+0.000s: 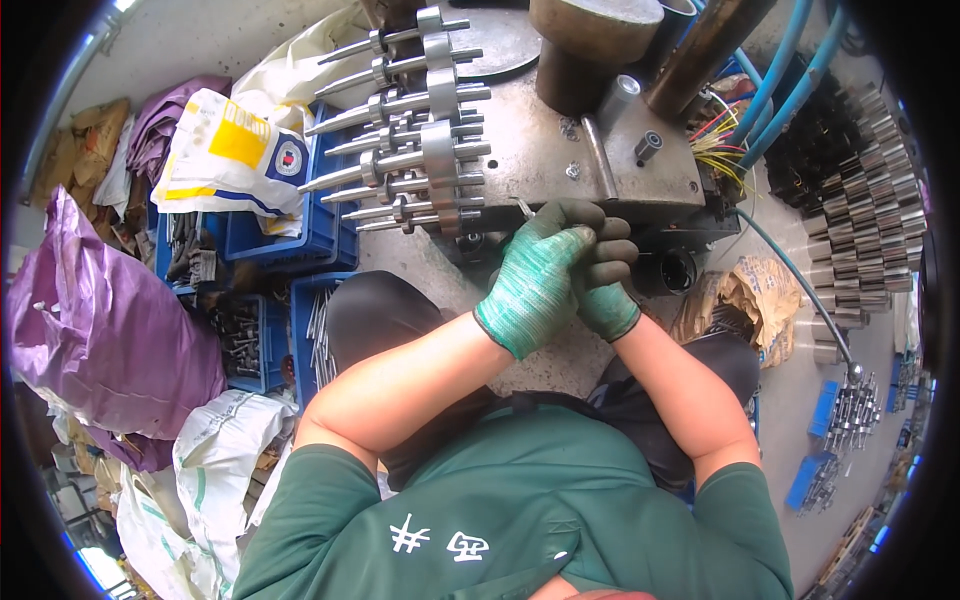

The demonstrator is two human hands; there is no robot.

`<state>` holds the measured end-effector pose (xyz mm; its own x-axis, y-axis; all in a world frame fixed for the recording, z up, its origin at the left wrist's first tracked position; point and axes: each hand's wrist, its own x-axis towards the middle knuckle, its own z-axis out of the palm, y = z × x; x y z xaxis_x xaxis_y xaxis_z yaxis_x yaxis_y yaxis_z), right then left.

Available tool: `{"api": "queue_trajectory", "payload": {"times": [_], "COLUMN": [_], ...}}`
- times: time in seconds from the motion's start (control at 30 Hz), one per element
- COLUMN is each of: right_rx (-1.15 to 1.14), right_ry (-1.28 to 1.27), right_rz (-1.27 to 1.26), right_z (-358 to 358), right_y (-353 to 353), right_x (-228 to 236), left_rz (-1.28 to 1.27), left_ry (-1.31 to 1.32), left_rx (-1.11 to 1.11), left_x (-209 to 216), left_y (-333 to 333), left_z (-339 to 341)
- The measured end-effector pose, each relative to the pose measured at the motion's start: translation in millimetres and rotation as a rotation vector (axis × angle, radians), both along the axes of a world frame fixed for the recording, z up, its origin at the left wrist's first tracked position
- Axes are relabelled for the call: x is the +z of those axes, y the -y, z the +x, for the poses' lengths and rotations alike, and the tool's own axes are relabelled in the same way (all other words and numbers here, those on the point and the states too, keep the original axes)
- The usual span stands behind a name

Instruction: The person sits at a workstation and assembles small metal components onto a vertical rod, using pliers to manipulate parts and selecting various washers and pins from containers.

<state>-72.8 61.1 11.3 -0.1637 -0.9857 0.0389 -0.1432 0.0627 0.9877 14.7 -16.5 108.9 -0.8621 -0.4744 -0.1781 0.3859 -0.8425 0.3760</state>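
My left hand [530, 285], in a green knitted glove with dark fingertips, is closed in front of the machine. The tip of a thin metal rod [525, 208] pokes out at its upper side; the rest is hidden. Pressed against it is my right hand [604, 290], gloved alike, with its fingers curled; what they hold, if anything, is out of sight. Beyond the hands lies the flat metal top [535, 180] of the machine. A bar with a row of stepped steel shafts [385, 165] stands to the left, their tapered ends pointing left.
Blue bins [262, 345] with metal parts stand at left beside a purple sack [110, 310]. A short steel cylinder [622, 92] and a small bearing-like part [648, 145] sit on the machine. Coloured wires [722, 160] hang at its right. Stacked steel sleeves [870, 200] fill the far right.
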Motion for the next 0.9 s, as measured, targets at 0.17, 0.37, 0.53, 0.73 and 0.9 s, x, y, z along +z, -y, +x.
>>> {"api": "queue_trajectory", "payload": {"times": [0.17,0.37,0.53,0.73,0.9], "right_rx": [-0.281,-0.312,-0.315,-0.277,-0.206], "right_ry": [-0.284,-0.302,-0.302,-0.228,-0.606], "right_rz": [0.214,0.336,0.365,0.384,0.438], "right_z": [5.6,-0.1,-2.8,-5.8,-3.4], "right_y": [21.8,24.8,24.5,25.2,23.8], "right_x": [-12.7,6.1,9.1,6.9,-0.3], "left_rz": [-0.052,0.106,0.030,0.006,-0.008], "left_ry": [0.110,-0.064,0.054,0.084,0.087], "left_rx": [-0.023,-0.086,-0.078,-0.085,-0.064], "left_x": [9.4,4.5,16.6,16.6,13.3], "left_y": [-1.7,4.5,0.4,0.7,4.2], "left_z": [4.0,11.1,9.6,5.5,5.8]}}
